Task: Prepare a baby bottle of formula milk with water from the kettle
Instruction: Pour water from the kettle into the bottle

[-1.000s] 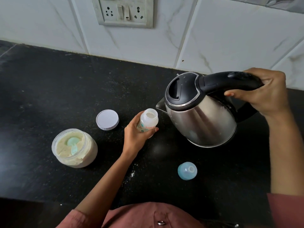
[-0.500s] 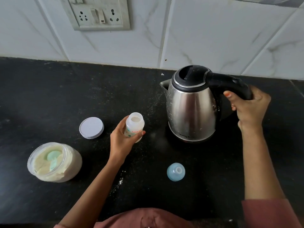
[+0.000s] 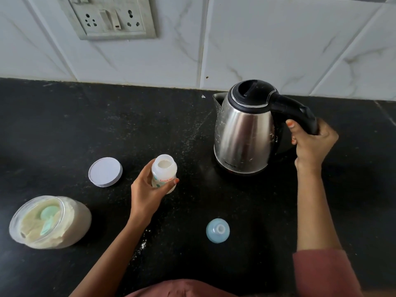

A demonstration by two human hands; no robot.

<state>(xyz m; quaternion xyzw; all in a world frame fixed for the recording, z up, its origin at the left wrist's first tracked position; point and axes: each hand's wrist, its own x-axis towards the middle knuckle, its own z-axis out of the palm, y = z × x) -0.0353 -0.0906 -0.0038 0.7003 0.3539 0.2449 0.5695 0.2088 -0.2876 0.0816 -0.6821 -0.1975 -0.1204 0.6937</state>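
Observation:
My left hand (image 3: pixel 147 189) grips a small open baby bottle (image 3: pixel 164 171), held upright just above the black counter (image 3: pixel 64 129); pale contents show in its neck. A steel kettle (image 3: pixel 244 131) with a black lid stands upright on the counter to the right of the bottle, spout pointing left. My right hand (image 3: pixel 312 142) is wrapped around its black handle. The bottle's blue teat cap (image 3: pixel 218 230) lies on the counter nearer to me. An open jar of formula powder (image 3: pixel 49 221) with a green scoop inside sits at the left.
The jar's white lid (image 3: pixel 105 171) lies flat left of the bottle. Powder is scattered on the counter near my left forearm. A tiled wall with a socket plate (image 3: pixel 111 17) rises behind the counter.
The kettle went from tilted over the bottle to upright and now stands on the counter, further right. My left hand still holds the bottle. The camera view shifted.

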